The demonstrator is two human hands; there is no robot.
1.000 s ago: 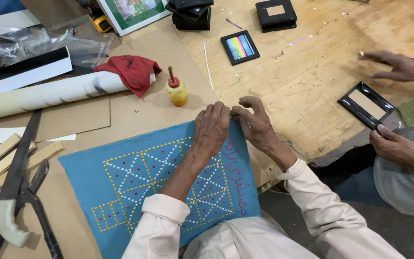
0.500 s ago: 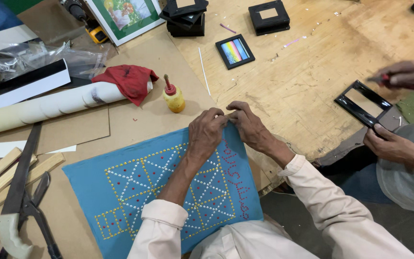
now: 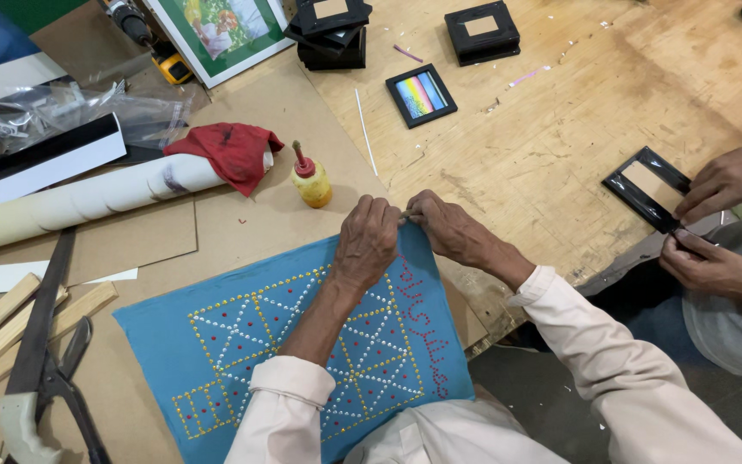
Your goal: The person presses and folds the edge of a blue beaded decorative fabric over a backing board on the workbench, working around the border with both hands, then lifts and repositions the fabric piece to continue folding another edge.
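Observation:
A blue cloth panel (image 3: pixel 242 344) with a beaded geometric pattern in yellow, white and red lies on brown cardboard in front of me. My left hand (image 3: pixel 365 241) and my right hand (image 3: pixel 442 225) meet at its far right corner, fingers pinched on the cloth's edge. A small brownish bit shows between the two hands; what it is I cannot tell. A small yellow glue bottle (image 3: pixel 312 180) with a red nozzle stands just beyond my left hand.
A red rag (image 3: pixel 229 150) drapes over a white roll (image 3: pixel 88 202). Large shears (image 3: pixel 40 378) and wooden strips (image 3: pixel 10 331) lie at the left. Several black frames (image 3: pixel 421 94) sit on the wooden bench. At the right, another person's hands (image 3: pixel 714 219) hold a black frame (image 3: pixel 646 185).
My hands have stayed at the cloth's corner, drawing closer together on its edge. The other person's far hand came down onto the black frame.

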